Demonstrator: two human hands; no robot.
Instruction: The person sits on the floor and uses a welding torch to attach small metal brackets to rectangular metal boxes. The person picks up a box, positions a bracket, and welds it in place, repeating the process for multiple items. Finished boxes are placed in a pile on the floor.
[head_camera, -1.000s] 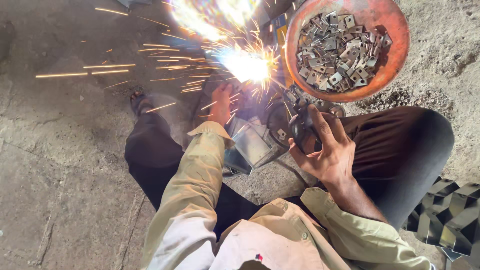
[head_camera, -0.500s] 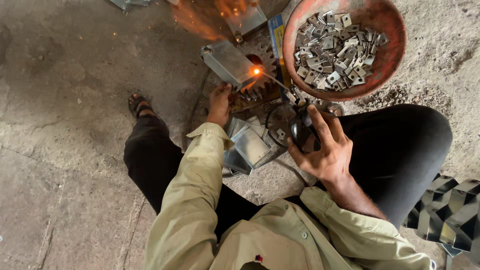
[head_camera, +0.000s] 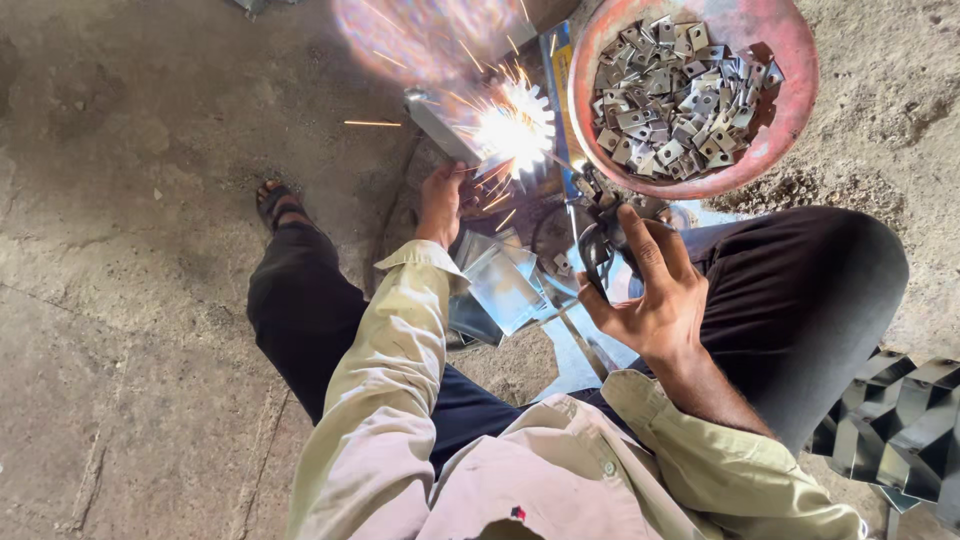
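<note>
1. Sparks (head_camera: 515, 128) burst white just left of the red bowl (head_camera: 790, 110); I take that bowl as my landmark.
2. Left hand (head_camera: 442, 200), below and left of the bowl, is closed on the near end of a grey metal channel (head_camera: 440, 122). The channel's long axis runs diagonally, its far end pointing up and away to the left of the bowl; the sparks sit at its bowl-side end.
3. Right hand (head_camera: 652, 290), directly below the bowl, fingers curled round a dark handled tool (head_camera: 598, 248); I cannot tell its type. The tool's working end points up-left toward the sparks.
4. Small metal pieces (head_camera: 675, 100), grey and squarish, fill the bowl.
5. Blue-and-yellow strip (head_camera: 558, 70) stands upright against the bowl's left rim; I cannot tell what it belongs to.
6. Folded sheet-metal parts (head_camera: 505, 285) lie below-left of the bowl, between both hands.
7. Dark zigzag metal stack (head_camera: 900, 420) sits well below the bowl, at right.
</note>
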